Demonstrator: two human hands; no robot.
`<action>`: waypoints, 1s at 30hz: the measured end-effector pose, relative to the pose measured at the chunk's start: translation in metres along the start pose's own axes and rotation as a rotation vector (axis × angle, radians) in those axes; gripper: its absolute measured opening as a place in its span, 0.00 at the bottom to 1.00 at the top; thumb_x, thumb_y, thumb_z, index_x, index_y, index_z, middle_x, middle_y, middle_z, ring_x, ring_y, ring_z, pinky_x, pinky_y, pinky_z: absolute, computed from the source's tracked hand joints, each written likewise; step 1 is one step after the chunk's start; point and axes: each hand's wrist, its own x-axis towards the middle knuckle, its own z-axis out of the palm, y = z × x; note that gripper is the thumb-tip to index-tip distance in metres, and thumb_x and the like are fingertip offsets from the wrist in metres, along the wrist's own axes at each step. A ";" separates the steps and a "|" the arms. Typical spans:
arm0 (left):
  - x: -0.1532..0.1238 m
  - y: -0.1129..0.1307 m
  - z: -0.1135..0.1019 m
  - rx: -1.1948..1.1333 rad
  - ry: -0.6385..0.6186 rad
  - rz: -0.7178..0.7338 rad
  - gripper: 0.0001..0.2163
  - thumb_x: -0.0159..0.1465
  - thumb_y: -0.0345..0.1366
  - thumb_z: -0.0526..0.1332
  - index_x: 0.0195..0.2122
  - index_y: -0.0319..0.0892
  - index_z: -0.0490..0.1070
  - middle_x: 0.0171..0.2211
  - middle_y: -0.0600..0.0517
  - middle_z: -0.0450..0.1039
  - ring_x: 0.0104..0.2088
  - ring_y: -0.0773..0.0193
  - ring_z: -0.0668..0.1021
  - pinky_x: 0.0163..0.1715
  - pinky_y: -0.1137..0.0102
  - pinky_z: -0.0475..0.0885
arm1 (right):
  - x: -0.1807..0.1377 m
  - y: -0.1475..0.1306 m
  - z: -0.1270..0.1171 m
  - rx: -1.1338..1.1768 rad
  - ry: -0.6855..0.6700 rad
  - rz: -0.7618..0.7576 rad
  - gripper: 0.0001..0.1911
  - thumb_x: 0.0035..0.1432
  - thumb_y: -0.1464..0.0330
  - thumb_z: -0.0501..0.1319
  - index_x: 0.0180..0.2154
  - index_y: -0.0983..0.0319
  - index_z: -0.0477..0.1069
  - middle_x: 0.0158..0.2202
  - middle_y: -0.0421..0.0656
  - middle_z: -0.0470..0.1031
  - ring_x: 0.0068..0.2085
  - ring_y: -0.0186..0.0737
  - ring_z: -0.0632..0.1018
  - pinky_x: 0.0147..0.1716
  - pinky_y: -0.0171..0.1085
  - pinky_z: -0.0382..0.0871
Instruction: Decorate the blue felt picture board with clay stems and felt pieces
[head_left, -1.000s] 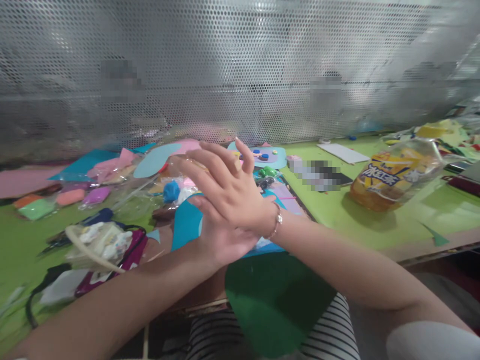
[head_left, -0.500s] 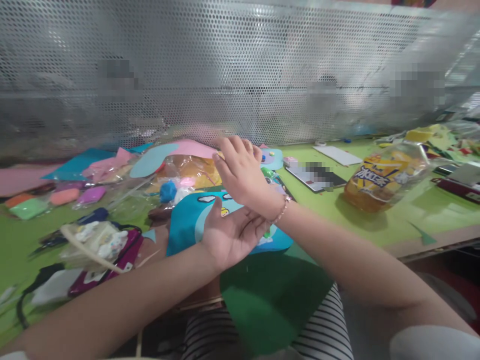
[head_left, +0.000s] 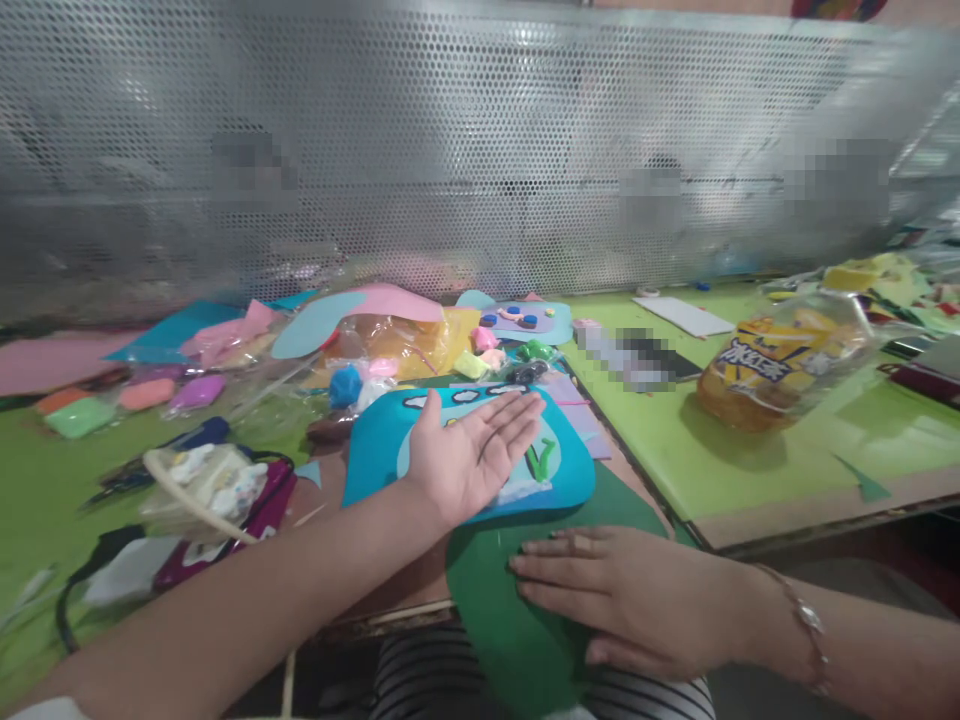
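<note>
My left hand point(head_left: 472, 450) is held palm up, fingers stretched out, above a blue craft picture point(head_left: 577, 470). That picture has rounded corners, white clouds outlined in black and a green squiggle on a lighter patch; my palm hides part of it. Lower right, my right hand point(head_left: 622, 590) lies palm down with fingers extended over a dark green sheet point(head_left: 487, 580), which hangs over the table edge onto the lap. Neither hand holds anything that I can see.
Bagged modelling clay point(head_left: 195, 393) and coloured foam sheets point(head_left: 390, 303) lie at the back left. A purple pouch point(head_left: 262, 510) sits near my left forearm. On the right stand a drink bottle point(head_left: 780, 365) and a phone-like dark object point(head_left: 682, 368). A perforated metal screen point(head_left: 480, 130) closes off the back.
My right hand has come down from above the left palm to the green sheet at the lower right. The left hand stays palm up, its fingers now straighter.
</note>
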 end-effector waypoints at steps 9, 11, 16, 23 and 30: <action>0.000 0.002 0.003 0.039 -0.004 0.018 0.41 0.64 0.59 0.34 0.62 0.21 0.46 0.56 0.29 0.60 0.57 0.45 0.65 0.51 0.59 0.68 | 0.033 0.007 0.016 0.005 0.045 0.292 0.36 0.65 0.54 0.43 0.64 0.73 0.44 0.63 0.58 0.51 0.63 0.54 0.57 0.59 0.52 0.53; -0.001 0.002 0.003 0.045 0.000 0.026 0.42 0.64 0.59 0.34 0.62 0.21 0.47 0.56 0.29 0.60 0.57 0.45 0.65 0.51 0.59 0.68 | 0.039 0.006 0.019 -0.038 0.052 0.347 0.33 0.66 0.56 0.41 0.63 0.72 0.47 0.62 0.57 0.54 0.61 0.54 0.60 0.58 0.52 0.56; 0.000 0.003 0.003 0.053 0.005 0.030 0.42 0.64 0.60 0.33 0.62 0.23 0.46 0.56 0.30 0.61 0.56 0.47 0.66 0.51 0.60 0.68 | 0.039 0.009 0.020 -0.166 0.110 0.284 0.24 0.65 0.66 0.45 0.59 0.69 0.57 0.58 0.54 0.64 0.57 0.47 0.66 0.54 0.47 0.62; -0.001 0.002 0.002 0.062 0.008 0.004 0.42 0.64 0.60 0.32 0.60 0.22 0.51 0.55 0.31 0.63 0.55 0.46 0.68 0.50 0.60 0.68 | 0.030 0.016 -0.011 -0.402 0.474 0.141 0.15 0.61 0.74 0.50 0.47 0.66 0.68 0.38 0.49 0.74 0.38 0.40 0.74 0.38 0.41 0.70; -0.013 -0.003 0.005 0.077 0.093 0.084 0.17 0.67 0.43 0.54 0.51 0.37 0.65 0.47 0.45 0.68 0.43 0.58 0.74 0.40 0.62 0.72 | 0.092 0.036 -0.059 -0.502 0.595 0.289 0.25 0.66 0.63 0.44 0.60 0.68 0.54 0.62 0.53 0.55 0.64 0.50 0.52 0.61 0.55 0.45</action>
